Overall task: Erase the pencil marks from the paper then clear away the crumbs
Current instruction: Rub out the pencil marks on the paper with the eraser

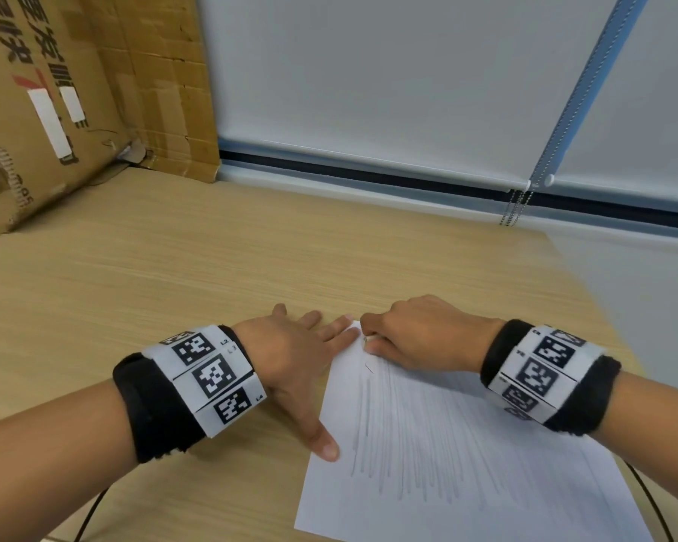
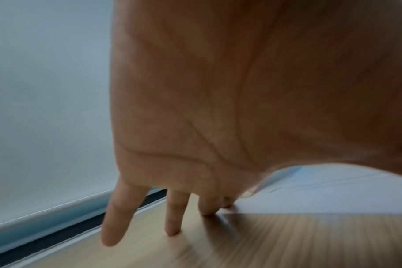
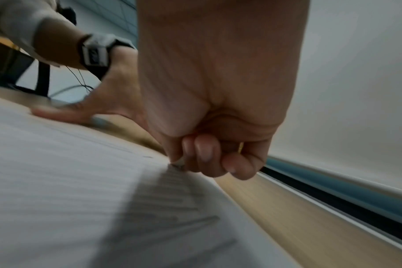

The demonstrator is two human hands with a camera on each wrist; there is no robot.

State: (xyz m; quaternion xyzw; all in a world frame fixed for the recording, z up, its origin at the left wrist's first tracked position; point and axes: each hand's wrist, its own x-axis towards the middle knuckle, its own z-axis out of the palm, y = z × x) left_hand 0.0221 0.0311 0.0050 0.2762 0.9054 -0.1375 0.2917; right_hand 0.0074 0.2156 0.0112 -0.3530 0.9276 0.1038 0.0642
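A white sheet of paper covered with long grey pencil strokes lies on the wooden table. My left hand lies flat with spread fingers at the sheet's left edge, fingertips on the wood and on the paper's far corner, thumb on the left edge. My right hand is curled at the paper's far corner and pinches a small whitish eraser, mostly hidden by the fingers. In the right wrist view the eraser tip touches the paper.
A large cardboard box stands at the table's back left. A lowered roller blind with a bead chain hangs behind the table. Black cables run off the near edge on both sides.
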